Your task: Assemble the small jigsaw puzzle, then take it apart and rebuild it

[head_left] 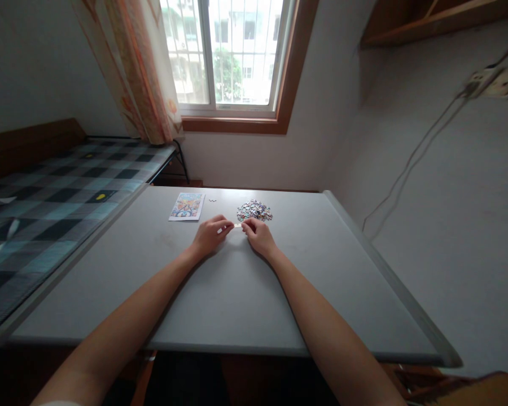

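Note:
My left hand (213, 234) and my right hand (258, 234) meet over the middle of the table, fingertips pinched. Between them is a small pale strip (237, 226) that looks like joined jigsaw puzzle pieces, each hand gripping one end. Just beyond my right hand lies a heap of loose puzzle pieces (254, 210) in mixed colours. A printed picture sheet (187, 206) with a colourful scene lies flat beyond my left hand, to the left. Between sheet and heap sits a tiny dark row of pieces (212, 201).
The grey-white table (228, 304) has raised side edges. A bed with a checked cover (76, 180) stands along its left side. Behind are a window (232, 56) and a patterned curtain (139, 73). A cable (410, 155) hangs on the right wall.

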A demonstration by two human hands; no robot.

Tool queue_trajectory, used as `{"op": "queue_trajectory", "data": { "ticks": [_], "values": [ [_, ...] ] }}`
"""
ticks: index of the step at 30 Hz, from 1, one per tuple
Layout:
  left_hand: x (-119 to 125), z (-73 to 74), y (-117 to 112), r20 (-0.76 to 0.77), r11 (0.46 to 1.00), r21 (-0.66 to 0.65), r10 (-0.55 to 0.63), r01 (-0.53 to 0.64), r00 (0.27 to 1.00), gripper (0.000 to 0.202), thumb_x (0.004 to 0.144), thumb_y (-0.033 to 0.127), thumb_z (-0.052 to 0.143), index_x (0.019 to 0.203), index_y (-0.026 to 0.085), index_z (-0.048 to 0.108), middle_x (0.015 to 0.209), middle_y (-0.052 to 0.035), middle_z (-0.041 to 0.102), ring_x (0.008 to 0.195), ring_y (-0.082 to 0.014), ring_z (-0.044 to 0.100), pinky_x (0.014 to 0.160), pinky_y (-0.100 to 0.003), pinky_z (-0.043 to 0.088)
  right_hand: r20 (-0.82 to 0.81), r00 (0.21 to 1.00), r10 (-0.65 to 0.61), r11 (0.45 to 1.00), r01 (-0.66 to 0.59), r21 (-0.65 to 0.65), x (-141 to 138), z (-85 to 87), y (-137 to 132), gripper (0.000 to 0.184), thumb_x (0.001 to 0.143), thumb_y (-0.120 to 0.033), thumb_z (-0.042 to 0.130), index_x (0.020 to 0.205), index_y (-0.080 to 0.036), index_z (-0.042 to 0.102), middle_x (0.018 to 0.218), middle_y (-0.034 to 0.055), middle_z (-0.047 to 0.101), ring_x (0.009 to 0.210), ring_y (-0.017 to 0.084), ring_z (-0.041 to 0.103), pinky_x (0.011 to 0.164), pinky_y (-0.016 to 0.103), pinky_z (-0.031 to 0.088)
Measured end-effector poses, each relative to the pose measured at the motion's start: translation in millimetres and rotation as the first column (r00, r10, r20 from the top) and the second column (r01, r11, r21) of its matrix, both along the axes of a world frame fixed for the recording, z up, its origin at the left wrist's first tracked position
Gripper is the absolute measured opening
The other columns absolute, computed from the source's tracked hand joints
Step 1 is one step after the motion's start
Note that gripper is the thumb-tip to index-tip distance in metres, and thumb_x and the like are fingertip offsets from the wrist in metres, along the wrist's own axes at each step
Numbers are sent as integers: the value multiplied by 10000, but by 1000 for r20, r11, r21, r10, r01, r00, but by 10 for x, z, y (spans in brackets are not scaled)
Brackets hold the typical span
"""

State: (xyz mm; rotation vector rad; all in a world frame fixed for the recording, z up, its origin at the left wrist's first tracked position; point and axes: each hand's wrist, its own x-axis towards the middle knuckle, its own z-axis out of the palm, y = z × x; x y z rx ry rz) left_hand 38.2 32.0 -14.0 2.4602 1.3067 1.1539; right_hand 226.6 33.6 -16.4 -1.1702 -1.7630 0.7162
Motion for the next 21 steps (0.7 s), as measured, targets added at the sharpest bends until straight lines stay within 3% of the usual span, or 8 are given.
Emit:
{"op": "queue_trajectory", "data": {
  "ticks": [21],
  "values": [
    [2,8,-13,-12,999,38,-38,38,999,201,903,293,530,954,226,713,828,-23,645,643,-97,579,613,-212,445,21,1000,-22,1000,22,14,-9,-15,10,238,861,-331,481,694,-186,570,643,8,602,601,136,521,600,247,372]
  ]
}}
